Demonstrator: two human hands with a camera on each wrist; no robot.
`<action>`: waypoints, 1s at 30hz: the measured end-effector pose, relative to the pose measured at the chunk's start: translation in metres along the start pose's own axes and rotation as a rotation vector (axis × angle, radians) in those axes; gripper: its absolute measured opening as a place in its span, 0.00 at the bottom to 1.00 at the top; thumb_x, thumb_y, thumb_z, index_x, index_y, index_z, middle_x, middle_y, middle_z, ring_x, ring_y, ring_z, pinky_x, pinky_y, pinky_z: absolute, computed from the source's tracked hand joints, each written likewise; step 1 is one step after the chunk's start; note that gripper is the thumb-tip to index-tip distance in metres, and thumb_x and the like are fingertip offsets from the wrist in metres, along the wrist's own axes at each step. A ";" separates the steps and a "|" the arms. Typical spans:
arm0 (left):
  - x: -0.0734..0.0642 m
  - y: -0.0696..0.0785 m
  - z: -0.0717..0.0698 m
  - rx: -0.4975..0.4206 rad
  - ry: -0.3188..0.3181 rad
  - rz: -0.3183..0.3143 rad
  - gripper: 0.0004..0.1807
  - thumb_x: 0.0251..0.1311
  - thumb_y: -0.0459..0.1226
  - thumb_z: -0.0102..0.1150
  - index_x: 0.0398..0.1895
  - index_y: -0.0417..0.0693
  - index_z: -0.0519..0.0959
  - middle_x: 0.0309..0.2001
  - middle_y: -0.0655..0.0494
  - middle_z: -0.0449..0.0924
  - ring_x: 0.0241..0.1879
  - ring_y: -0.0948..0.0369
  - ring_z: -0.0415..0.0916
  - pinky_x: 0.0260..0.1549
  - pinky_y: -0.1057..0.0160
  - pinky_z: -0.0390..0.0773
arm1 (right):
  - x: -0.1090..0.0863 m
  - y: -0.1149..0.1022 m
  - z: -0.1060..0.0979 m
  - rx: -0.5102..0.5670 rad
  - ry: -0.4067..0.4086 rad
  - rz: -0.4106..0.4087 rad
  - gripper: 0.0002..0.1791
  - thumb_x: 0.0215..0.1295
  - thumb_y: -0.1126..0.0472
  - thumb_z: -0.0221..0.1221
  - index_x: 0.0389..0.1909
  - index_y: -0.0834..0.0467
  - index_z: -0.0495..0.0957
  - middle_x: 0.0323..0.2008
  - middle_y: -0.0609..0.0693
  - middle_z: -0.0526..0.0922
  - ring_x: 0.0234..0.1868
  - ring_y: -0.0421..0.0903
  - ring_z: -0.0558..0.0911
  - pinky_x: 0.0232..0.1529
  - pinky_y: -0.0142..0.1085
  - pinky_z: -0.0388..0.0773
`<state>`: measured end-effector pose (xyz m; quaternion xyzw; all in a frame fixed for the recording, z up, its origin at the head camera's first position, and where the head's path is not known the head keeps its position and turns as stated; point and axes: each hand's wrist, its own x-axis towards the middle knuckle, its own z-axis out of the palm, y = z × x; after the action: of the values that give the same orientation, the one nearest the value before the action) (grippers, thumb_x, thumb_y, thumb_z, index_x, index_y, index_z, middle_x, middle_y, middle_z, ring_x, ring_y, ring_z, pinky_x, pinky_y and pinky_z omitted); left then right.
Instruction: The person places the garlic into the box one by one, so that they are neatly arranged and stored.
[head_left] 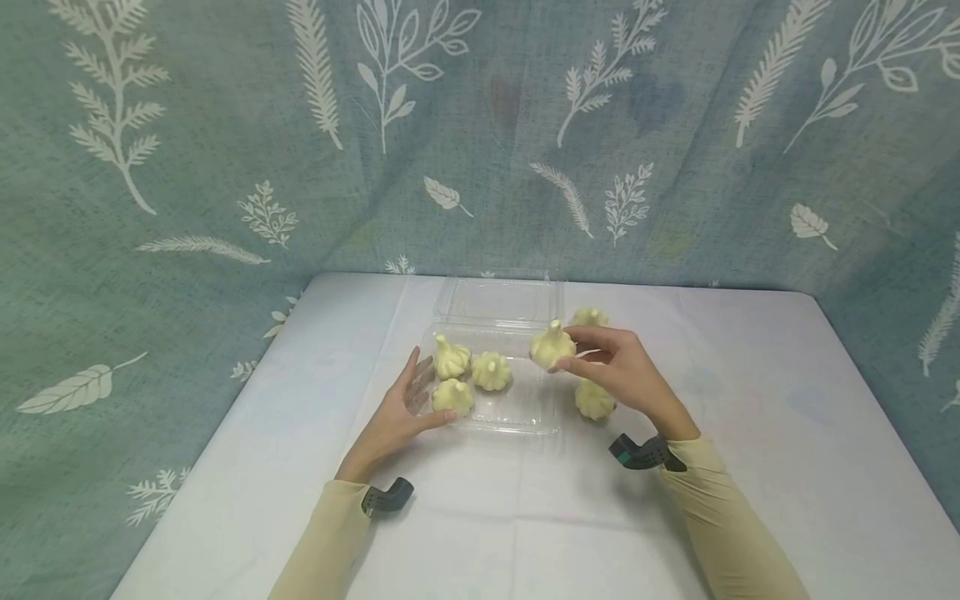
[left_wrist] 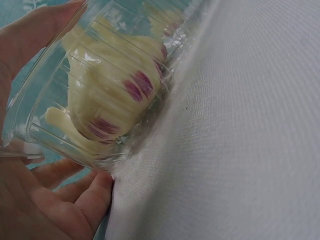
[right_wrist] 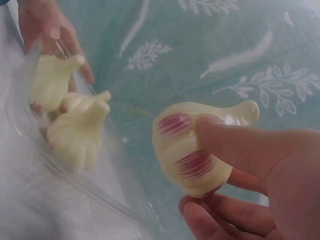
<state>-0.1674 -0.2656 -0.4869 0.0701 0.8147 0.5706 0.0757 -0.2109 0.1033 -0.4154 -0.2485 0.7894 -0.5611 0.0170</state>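
- Gripped between thumb and fingers of the right hand (head_left: 626, 367): a pale yellow garlic bulb (head_left: 552, 346), stem toward twelve o'clock, raised over the two o'clock side of a clear plastic container (head_left: 517, 429), as clocked from the container's middle in the head view.
- Plain to see from the right wrist: purple brushed streaks on the held bulb, stem toward two o'clock in that view.
- Grouped inside the container: a first bulb (head_left: 452, 360) at ten o'clock, a second bulb (head_left: 491, 372) close to the middle, a third bulb (head_left: 453, 398) at eight.
- Set around the container's corner between eight and nine: the left hand (head_left: 401, 412), thumb spread apart from loosely extended fingers, touching the plastic.
- Outside on the white cloth (head_left: 480, 542): a far bulb (head_left: 589, 316) at two o'clock, partly hidden by the right hand; a near bulb (head_left: 595, 401) between three and four.
- Laid back at twelve: the clear lid (head_left: 501, 298).
- Worn at both wrists, beside tan sleeves (head_left: 731, 521): dark devices (head_left: 639, 452).
- Beyond twelve: a blue-green backdrop (head_left: 487, 192) with white leaf prints.
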 end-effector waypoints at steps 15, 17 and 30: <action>0.001 0.000 -0.003 0.008 -0.005 0.014 0.70 0.55 0.44 0.79 0.85 0.58 0.31 0.85 0.48 0.43 0.83 0.43 0.49 0.81 0.47 0.58 | 0.003 -0.005 0.025 -0.002 -0.050 0.041 0.25 0.63 0.59 0.72 0.61 0.60 0.82 0.60 0.57 0.85 0.53 0.52 0.87 0.61 0.42 0.88; 0.000 0.000 -0.003 0.008 -0.004 0.013 0.70 0.54 0.45 0.79 0.85 0.59 0.31 0.85 0.48 0.43 0.83 0.43 0.49 0.81 0.47 0.58 | 0.003 -0.005 0.029 -0.012 -0.060 0.049 0.26 0.62 0.58 0.73 0.61 0.59 0.82 0.60 0.56 0.84 0.54 0.51 0.86 0.62 0.42 0.87; 0.000 -0.004 -0.003 0.001 -0.008 0.027 0.70 0.54 0.45 0.79 0.85 0.59 0.32 0.85 0.48 0.44 0.83 0.42 0.49 0.81 0.48 0.58 | 0.004 -0.007 0.046 -0.024 -0.138 0.041 0.24 0.61 0.59 0.74 0.58 0.62 0.84 0.58 0.59 0.86 0.52 0.53 0.86 0.61 0.45 0.88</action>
<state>-0.1681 -0.2701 -0.4899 0.0835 0.8136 0.5710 0.0710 -0.1979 0.0597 -0.4249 -0.2703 0.7979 -0.5329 0.0798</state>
